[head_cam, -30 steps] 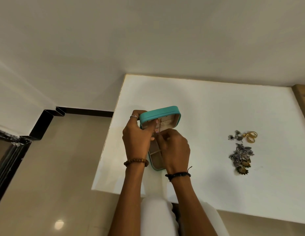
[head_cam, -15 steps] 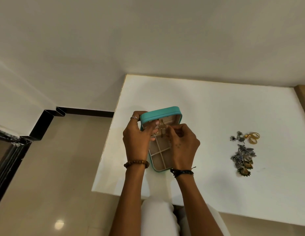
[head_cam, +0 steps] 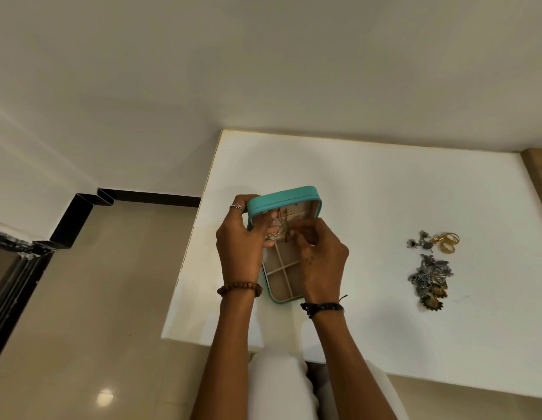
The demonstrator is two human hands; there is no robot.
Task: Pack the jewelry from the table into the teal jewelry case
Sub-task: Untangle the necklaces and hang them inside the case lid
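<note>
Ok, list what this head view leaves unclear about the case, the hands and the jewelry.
- Piece being fitted at the lid of the teal jewelry case: thin and small; left hand and right hand crowd it, so its type is unclear.
- Case tray: the hands cover both sides.
- Dark jewelry pile: too tangled to count.
- Gold rings: overlapping, number uncertain.
- Table: right end cut off by the frame edge.

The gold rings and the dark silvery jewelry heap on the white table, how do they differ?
The gold rings are shiny yellow, smooth loops; the dark silvery jewelry heap is grey, ornate and leaf-like. The rings form the smaller cluster, farther from the person; the heap is larger and nearer. Both lie unpacked on the white table.
</note>
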